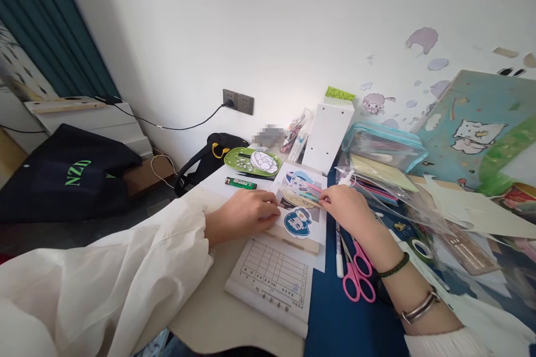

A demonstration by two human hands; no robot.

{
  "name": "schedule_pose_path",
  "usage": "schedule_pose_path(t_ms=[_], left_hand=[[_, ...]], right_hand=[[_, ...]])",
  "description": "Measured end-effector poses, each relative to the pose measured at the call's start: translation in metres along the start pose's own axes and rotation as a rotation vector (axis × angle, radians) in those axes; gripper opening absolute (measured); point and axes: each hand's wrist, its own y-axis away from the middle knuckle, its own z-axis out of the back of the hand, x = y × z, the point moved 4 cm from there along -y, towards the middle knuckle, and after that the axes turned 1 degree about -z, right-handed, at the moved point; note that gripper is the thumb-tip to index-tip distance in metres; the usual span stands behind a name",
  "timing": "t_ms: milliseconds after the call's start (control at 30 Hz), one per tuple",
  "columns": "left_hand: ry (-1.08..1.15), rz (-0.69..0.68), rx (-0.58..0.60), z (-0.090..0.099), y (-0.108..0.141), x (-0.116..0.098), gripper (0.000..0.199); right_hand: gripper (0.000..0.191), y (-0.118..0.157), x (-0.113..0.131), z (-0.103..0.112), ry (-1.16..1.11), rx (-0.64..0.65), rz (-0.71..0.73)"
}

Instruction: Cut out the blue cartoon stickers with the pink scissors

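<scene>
In the head view, a round blue-and-white cartoon cut-out of paper (298,223) lay face up, its figure capped and dark-outlined, on a small stack of white and beige sheets (309,244) on the pale beige tabletop (218,312). A second blue-and-white paper cut-out with pink touches (296,179) lay beyond it, and a rounded beige drawing (292,198) showed between them. The left hand (248,213) was at the stack's left edge with fingers bent; whether they gripped anything could not be told. The right hand (345,204) had its fingertips drawn together at the end of a thin pale stick-like piece (313,202), but their hold on it was unclear. Pink and teal slivers alongside were too small to identify. The right palm was hidden, the left sleeve (163,268) was cut off by the frame, and pixelation masked a patch near the wall (176,39).
</scene>
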Motion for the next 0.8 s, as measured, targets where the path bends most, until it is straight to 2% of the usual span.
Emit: schedule_pose_path(t_ms=[100,200,267,333,433,533,600,667,800], left_hand=[[0.026,0.015,-0.008,0.001,0.0,-0.001,0.02],[0.06,0.006,-0.021,0.002,0.0,-0.001,0.019],[0.084,-0.013,-0.038,0.001,0.0,0.0,0.018],[0.103,-0.039,-0.055,0.001,0.001,0.001,0.017],[0.111,-0.088,-0.069,0.002,0.006,0.004,0.017],[0.09,-0.134,-0.088,0.004,0.011,0.008,0.019],[0.072,-0.167,-0.109,0.004,0.014,0.009,0.019],[0.053,-0.214,-0.128,0.002,0.015,0.01,0.018],[0.004,-0.32,-0.155,-0.003,0.016,0.006,0.021]], right_hand=[[0.018,0.001,0.0,0.005,-0.05,-0.09,-0.01],[0.013,0.008,0.003,0.023,-0.147,-0.244,-0.011],[0.012,0.016,0.009,0.037,-0.26,-0.347,0.001],[0.018,0.023,0.019,0.043,-0.425,-0.394,0.03],[0.029,0.026,0.037,0.033,-0.722,-0.292,0.11],[0.041,0.018,0.054,0.011,-0.964,-0.118,0.159],[0.043,0.009,0.061,-0.003,-1.07,-0.056,0.147],[0.041,0.001,0.065,-0.012,-1.137,-0.043,0.114],[0.038,-0.005,0.067,-0.023,-1.181,-0.129,0.057]])
